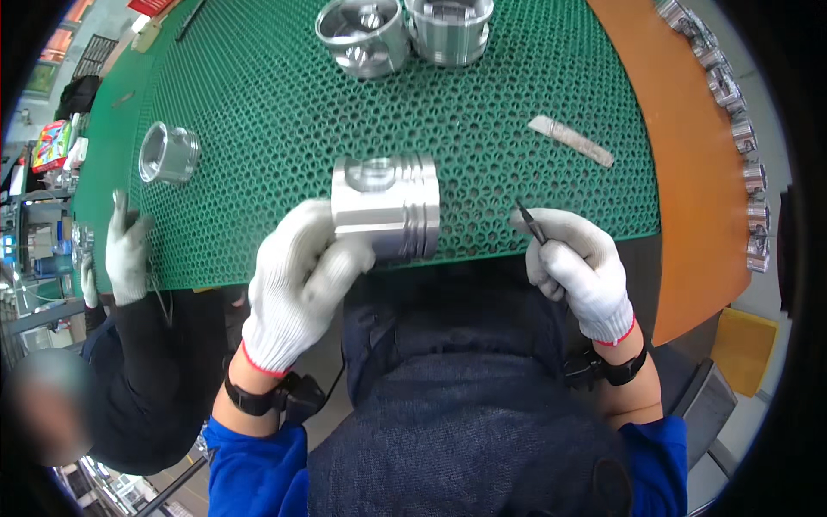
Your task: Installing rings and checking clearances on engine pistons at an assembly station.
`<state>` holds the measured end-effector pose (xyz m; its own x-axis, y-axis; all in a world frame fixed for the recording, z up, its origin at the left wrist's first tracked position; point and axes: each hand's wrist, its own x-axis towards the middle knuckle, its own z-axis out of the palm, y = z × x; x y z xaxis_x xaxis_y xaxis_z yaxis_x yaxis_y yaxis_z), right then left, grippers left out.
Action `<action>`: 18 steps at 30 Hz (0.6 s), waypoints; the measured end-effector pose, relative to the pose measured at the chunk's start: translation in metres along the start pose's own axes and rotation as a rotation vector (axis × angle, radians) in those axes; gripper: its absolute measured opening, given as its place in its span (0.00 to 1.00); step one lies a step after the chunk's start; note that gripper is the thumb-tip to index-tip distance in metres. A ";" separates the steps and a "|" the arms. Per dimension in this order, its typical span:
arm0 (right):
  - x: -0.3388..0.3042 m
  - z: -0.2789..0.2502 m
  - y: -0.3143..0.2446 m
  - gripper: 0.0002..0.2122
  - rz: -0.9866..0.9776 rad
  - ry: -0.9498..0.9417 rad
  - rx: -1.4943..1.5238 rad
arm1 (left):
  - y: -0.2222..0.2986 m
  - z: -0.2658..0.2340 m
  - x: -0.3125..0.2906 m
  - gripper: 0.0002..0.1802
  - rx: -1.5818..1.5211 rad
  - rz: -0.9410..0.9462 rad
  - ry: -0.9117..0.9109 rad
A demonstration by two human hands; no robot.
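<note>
Table mat: a green mat [482, 108] full of small holes covers most of the work surface, its near edge running just in front of the person.
Neighbour: a co-worker [146, 370] in dark clothes sits at the far left, one white-gloved hand [129, 250] at the mat's left end.
Side board: an orange-brown board [698, 172] borders the mat on the right.
Row: shiny metal parts [724, 86] line the board's outer edge.
Left hand: the left hand [297, 280], in a white glove with a red cuff edge, grips a piston by its left end, thumb in front.
Right hand: the right hand [581, 267], gloved alike, pinches a dark pointed tool [532, 226], tip up and to the left, apart from the piston.
Held piston: the silver piston [379, 202] lies sideways in the grip at the mat's near edge, grooves at its right end; contact with the mat cannot be told.
Pair: two pistons [362, 43] stand close together at the top.
Single: another piston [170, 153] rests on the left.
Stick: a pale flat stick [570, 140] lies slanted beyond the right hand.
</note>
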<state>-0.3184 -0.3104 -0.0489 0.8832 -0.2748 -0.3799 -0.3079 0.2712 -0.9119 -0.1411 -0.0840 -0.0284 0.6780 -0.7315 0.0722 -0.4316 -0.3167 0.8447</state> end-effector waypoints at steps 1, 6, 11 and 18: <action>-0.001 0.003 0.002 0.18 0.021 -0.003 0.004 | -0.006 -0.004 -0.015 0.04 -0.057 -0.035 -0.034; 0.005 0.023 -0.003 0.16 0.200 -0.129 -0.001 | -0.026 -0.011 -0.055 0.12 0.060 0.120 -0.083; 0.010 0.041 -0.010 0.16 0.344 -0.105 -0.064 | -0.034 -0.006 -0.061 0.12 0.104 0.158 -0.085; 0.007 0.044 -0.007 0.15 0.232 -0.138 -0.126 | -0.023 -0.005 -0.056 0.10 0.051 0.055 -0.016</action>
<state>-0.2943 -0.2741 -0.0381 0.8214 -0.0885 -0.5634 -0.5408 0.1927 -0.8188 -0.1663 -0.0330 -0.0496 0.6433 -0.7579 0.1090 -0.4981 -0.3061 0.8113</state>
